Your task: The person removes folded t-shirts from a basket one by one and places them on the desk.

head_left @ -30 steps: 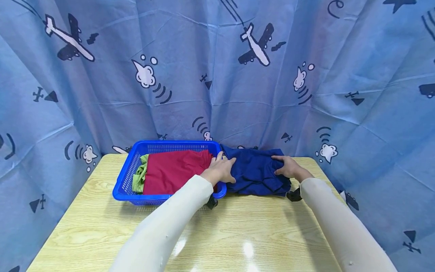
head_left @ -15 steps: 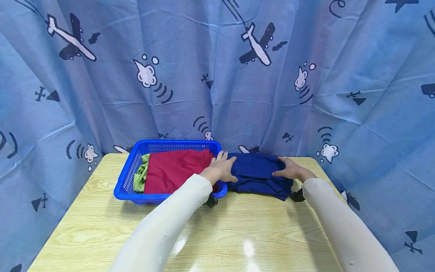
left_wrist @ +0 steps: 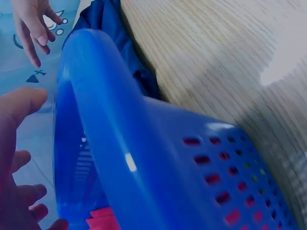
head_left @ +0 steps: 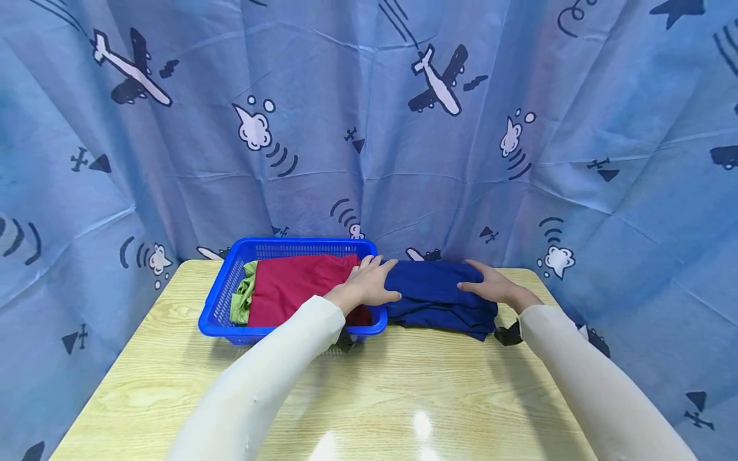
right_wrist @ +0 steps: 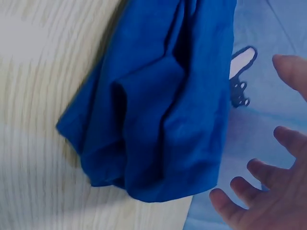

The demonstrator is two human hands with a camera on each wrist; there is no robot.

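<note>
A dark blue folded cloth (head_left: 432, 294) lies on the table against the right end of a blue plastic basket (head_left: 277, 331). Above the basket's right rim is my left hand (head_left: 366, 284), fingers spread; the left wrist view shows this hand (left_wrist: 19, 163) apart from the rim. My right hand (head_left: 491, 285), its fingers apart, is over the cloth's right end. In the right wrist view the hand (right_wrist: 268, 182) holds nothing, and the blue cloth (right_wrist: 158, 124) shows loose folds at its end. Inside the basket lie a red cloth (head_left: 300, 282) and a green cloth (head_left: 244, 298).
A pale wooden table (head_left: 403, 384) stretches in front of the basket and cloth. Behind it hangs a blue curtain (head_left: 323, 160) printed with airplanes, close to the table's back edge.
The blue cloth's raised back edge has come down, and the cloth now lies lower and flatter. My left hand has moved slightly left over the basket; both hands have come away from the cloth.
</note>
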